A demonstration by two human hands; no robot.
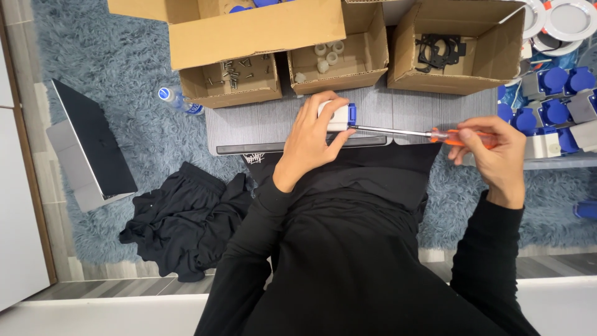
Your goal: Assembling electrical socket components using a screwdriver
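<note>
Head view, looking straight down. Left hand (309,138) rests on the grey bench (249,124), fingers wrapped over a small white socket box (336,117) with a blue cap at its right end; the box sits on the bench near its front edge and is held down under the palm and fingers. Right hand (491,149) is closed around the orange handle of a screwdriver (429,134), thumb and fingers pinching the grip. The metal shaft runs leftward, nearly level, and its tip meets the blue end of the box just beside the left thumb. Both sleeves are black. Behind the bench stand three open cardboard boxes: the left box (230,84) holds loose dark screws, the middle box (336,65) holds a few small white plastic pieces, the right box (457,53) holds flat black frames. A larger cardboard box (255,31) overlaps the left one from above. To the right, a pile of grey and blue sockets (559,102) lies well apart from the left hand, near the right one. On the blue shag rug (93,56) at left lie a clear water bottle (177,101) with a blue cap, a laptop (93,146), half open, and a heap of black cloth (180,221).
</note>
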